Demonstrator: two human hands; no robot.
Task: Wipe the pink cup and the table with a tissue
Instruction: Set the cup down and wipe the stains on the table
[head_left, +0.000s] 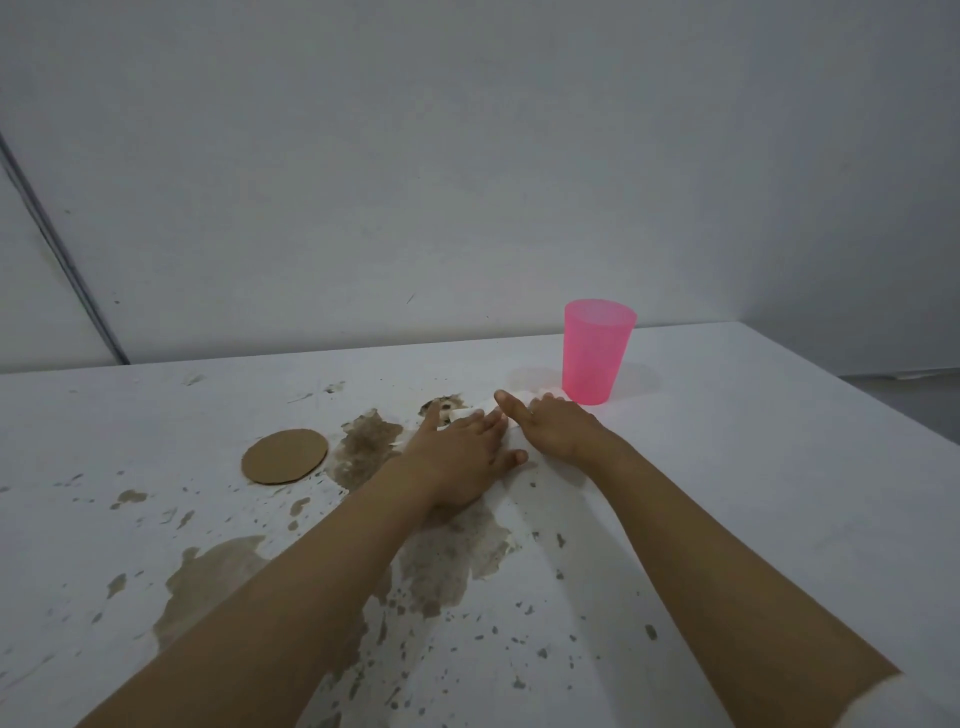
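Both hands lie flat with straight fingers. Left hand (460, 449) and right hand (553, 426) press the tissue (464, 414) on the desk (753, 493). I think I am wiping the desk. Next, push it over the brown stains (363, 447). The pink cup (597, 353) stands upright just past my right hand.

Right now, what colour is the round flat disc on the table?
Brown, like cardboard; the disc shows best in the head view.

Both bare forearms reach up from the lower corners toward centre frame. The left hand (457, 441) lies palm down, fingers spread; the right hand (553, 426) sits just beside it, thumb extended.
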